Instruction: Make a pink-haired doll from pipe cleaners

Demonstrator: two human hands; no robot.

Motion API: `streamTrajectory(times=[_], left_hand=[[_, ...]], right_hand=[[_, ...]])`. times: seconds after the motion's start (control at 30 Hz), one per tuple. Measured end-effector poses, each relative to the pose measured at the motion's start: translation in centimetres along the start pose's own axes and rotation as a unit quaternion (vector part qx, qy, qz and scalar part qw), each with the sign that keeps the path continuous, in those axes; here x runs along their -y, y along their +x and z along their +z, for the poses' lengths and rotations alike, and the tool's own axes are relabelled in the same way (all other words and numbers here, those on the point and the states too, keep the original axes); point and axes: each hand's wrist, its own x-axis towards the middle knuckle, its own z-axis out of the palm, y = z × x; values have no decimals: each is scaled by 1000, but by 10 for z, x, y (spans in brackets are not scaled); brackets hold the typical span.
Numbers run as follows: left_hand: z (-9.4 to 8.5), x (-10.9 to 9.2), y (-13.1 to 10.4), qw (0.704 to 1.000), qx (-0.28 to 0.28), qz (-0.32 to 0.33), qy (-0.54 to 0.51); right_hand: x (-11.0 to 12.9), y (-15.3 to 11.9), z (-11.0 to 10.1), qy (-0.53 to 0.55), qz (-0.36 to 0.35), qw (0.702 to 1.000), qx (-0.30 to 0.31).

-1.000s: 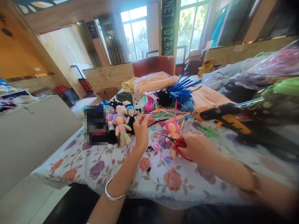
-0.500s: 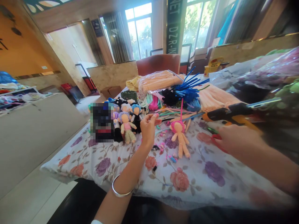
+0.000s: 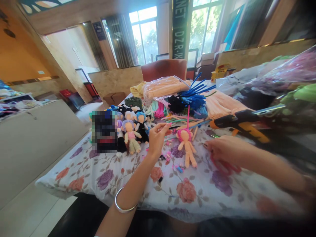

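My left hand, with a silver bangle on the wrist, pinches a tiny pink piece between thumb and fingertips. My right hand is closed on red-handled scissors, blurred by motion, their dark tip pointing left. Between my hands a peach doll with pink hair lies on the flowered cloth, a pink stem rising from its head. Small pink scraps and a blue bit lie to the left of the doll.
Finished dolls stand at the left. Behind are blue stems, a bagged peach bundle and loose peach stems. A black and orange glue gun lies beyond my right hand.
My right hand has moved left and slightly down with the scissors, whose tip now shows nearer the doll. My left hand still pinches the pink piece. The whole view has shifted slightly.
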Motion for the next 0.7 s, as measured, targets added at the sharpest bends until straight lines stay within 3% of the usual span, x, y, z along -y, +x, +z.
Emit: streamTrajectory(times=[0.07, 0.2, 0.27, 0.37, 0.57, 0.7], left_hand=[[0, 1, -1, 1000, 20, -7, 3], [1, 2, -4, 995, 74, 18, 63], [3, 0, -6, 989, 102, 48, 95], [5, -2, -10, 981, 142, 66, 115], [6, -1, -14, 963, 225, 60, 138], [6, 0, -15, 953, 257, 63, 145]], right_hand=[[3, 2, -5, 14, -31, 997, 64], [27, 7, -19, 142, 12, 986, -83], [38, 8, -20, 247, -2, 963, -107], [47, 9, -10, 372, -19, 924, -83], [43, 17, 16, 509, -7, 860, -37], [41, 19, 25, 573, -16, 818, -39]])
